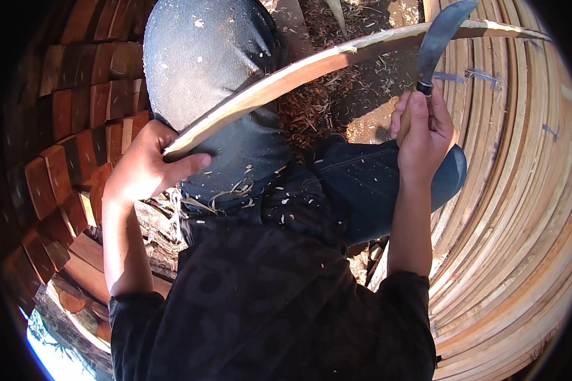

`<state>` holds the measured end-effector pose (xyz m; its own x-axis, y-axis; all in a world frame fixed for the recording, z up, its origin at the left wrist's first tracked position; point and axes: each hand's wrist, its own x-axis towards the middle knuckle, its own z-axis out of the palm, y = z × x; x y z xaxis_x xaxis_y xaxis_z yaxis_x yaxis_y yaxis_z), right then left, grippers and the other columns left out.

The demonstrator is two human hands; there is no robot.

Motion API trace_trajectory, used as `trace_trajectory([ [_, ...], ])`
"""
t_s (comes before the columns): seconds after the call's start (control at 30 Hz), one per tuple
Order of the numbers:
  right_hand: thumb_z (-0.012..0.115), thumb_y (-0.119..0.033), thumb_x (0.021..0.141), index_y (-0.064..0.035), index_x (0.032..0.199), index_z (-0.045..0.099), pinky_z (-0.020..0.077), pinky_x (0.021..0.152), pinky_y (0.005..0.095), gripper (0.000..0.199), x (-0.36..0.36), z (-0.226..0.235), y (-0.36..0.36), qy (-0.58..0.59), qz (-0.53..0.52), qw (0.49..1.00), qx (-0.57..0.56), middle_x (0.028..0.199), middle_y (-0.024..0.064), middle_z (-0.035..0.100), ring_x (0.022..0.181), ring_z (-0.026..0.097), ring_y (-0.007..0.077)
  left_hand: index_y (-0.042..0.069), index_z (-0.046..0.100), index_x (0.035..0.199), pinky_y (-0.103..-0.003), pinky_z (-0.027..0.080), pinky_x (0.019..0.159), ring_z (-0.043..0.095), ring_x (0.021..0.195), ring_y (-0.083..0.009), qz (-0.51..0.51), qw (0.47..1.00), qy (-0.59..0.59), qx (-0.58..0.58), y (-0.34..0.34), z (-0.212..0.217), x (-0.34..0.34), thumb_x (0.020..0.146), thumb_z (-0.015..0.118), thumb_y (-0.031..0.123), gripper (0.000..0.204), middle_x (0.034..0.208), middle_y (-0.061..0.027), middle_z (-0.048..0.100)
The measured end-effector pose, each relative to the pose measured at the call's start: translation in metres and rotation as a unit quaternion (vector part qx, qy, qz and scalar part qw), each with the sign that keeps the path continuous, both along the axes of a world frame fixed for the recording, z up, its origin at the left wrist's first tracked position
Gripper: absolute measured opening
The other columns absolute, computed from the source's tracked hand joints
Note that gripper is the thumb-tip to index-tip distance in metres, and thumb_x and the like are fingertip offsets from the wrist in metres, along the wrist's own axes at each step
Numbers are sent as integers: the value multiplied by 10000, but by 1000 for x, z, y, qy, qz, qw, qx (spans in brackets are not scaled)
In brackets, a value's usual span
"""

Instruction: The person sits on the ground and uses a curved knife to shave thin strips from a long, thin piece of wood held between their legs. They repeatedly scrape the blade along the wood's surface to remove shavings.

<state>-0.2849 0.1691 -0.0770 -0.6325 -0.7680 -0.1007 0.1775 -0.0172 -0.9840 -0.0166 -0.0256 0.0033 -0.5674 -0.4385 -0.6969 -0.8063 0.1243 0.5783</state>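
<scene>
My left hand (147, 163) grips the near end of a long wooden strip (311, 71), its thumb along the near side. The strip lies across my left thigh and runs up to the far right, looking curved in this view. Its upper edge is pale and its side reddish brown. My right hand (424, 130) is closed round the wooden handle of a curved knife (442, 39), held upright. The hooked dark blade passes in front of the strip's far part; whether it touches the wood I cannot tell. My fingers hide much of the handle.
Stacked reddish wood pieces (60, 168) rise on the left. Long pale wooden strips (489, 267) lie side by side on the right, some with blue marks. Shavings (311, 108) cover the ground between my legs, and chips dot my dark trousers (213, 57).
</scene>
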Motion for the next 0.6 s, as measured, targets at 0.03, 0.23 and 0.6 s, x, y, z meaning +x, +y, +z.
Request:
trace_trajectory([
  [0.03,605,-18,867,41,1209,548,396,466,188,352,6,-6,6,71,53,996,20,709,50,601,529,493,50,-34,630,699,-253,407,493,533,533,-78,9,1000,5,-2,2,-1,0,711,798,191,281,567,-37,587],
  [0.23,622,1,852,47,1220,535,410,484,196,381,-2,2,-2,-126,-47,990,-39,714,60,610,540,507,57,-34,603,727,-254,437,520,575,585,-100,29,999,-15,19,0,-3,5,701,819,221,336,615,-59,601],
  [0.6,513,-94,938,13,1291,477,387,451,197,370,20,-12,10,112,164,980,21,745,83,576,513,476,76,-28,505,805,-253,457,540,578,615,-113,21,999,-37,33,-3,-5,2,678,839,281,473,657,-62,578],
])
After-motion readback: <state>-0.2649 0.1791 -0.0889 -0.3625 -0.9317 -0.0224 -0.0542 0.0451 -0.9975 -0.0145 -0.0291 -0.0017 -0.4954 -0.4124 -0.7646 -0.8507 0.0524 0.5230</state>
